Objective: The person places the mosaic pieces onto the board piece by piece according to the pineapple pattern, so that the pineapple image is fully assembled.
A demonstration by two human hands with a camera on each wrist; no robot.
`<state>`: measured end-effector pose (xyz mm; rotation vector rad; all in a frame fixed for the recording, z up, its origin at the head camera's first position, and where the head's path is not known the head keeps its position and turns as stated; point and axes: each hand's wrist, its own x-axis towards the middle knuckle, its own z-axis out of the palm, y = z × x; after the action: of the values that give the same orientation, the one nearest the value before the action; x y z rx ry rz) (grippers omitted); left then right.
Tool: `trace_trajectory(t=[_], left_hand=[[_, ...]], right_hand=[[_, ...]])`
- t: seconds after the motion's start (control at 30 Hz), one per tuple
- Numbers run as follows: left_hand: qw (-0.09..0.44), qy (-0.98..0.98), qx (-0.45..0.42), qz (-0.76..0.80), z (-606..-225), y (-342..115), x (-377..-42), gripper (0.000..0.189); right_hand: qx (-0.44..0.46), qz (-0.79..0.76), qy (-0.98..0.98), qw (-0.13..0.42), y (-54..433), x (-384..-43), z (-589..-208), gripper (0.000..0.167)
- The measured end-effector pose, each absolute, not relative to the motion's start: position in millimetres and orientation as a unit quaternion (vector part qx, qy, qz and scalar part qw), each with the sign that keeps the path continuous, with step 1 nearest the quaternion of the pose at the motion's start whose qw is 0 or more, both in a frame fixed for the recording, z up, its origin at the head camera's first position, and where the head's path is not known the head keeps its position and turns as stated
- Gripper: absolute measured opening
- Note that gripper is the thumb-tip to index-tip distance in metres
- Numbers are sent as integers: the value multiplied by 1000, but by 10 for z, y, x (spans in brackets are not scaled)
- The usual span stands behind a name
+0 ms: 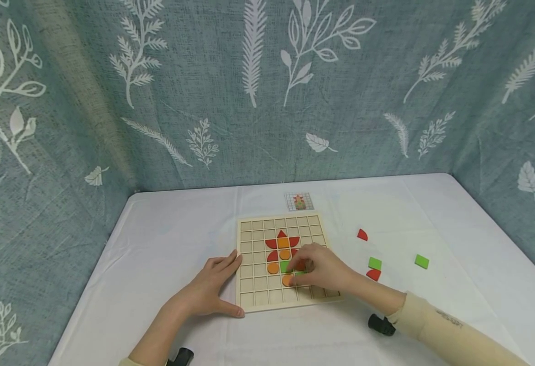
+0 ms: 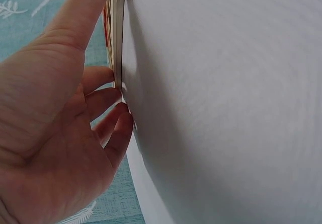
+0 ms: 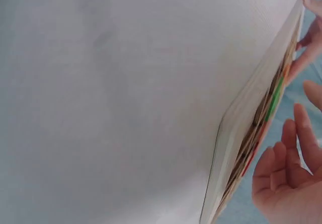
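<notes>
At the near side, pale cream sleeves (image 1: 459, 325) reach in over a white-covered tabletop (image 1: 180, 229), with a black fitting (image 1: 381, 325) close to the right wrist and another black piece (image 1: 184, 357) below the left. From where I stand, the left hand (image 1: 210, 290) lies along the left side of a pale gridded board (image 1: 259, 283), thumb at its near corner, fingers at the edge, its grip spread and relaxed. Above the board, the right hand (image 1: 322, 267) bends down with a slack grip, thumb and fingertips apart, just over green squares (image 1: 285, 266) and an orange disc (image 1: 287, 280).

Farther up the grid, red quarter-rounds (image 1: 273, 255) flank orange pieces (image 1: 285, 254), and a red triangle (image 1: 281, 234) tops the figure. Off to the right on the cloth, a loose green square (image 1: 375, 263) sits just beside a red wedge (image 1: 373, 274); another green square (image 1: 421, 262) is turned askew farther right, and a second red wedge (image 1: 362, 234) lies farther back.

Beyond the board's far edge rests a small gridded card (image 1: 299, 202) bearing a coloured figure. Behind it all hangs blue-green curtain cloth (image 1: 249, 142), printed with white sprigs and leaves, walling the left, far and right sides.
</notes>
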<state>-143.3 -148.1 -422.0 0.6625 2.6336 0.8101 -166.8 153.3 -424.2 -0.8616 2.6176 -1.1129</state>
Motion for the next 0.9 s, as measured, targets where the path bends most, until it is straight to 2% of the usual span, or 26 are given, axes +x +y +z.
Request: trace_trajectory(t=[0.13,0.5,0.9], left_hand=[[153,918,230,283,-4220,-1477,-1430,118],[156,919,229,280,-4227,-1474,-1423,118],[152,919,230,281,-4249,-1475,-1430,117]], right_hand=[[-266,-418,864,87,1636,-1668,-4220,16],[-116,-514,842,113,2054,-1650,-4211,27],[-52,-521,842,127,2542,-1562,-4179,36]])
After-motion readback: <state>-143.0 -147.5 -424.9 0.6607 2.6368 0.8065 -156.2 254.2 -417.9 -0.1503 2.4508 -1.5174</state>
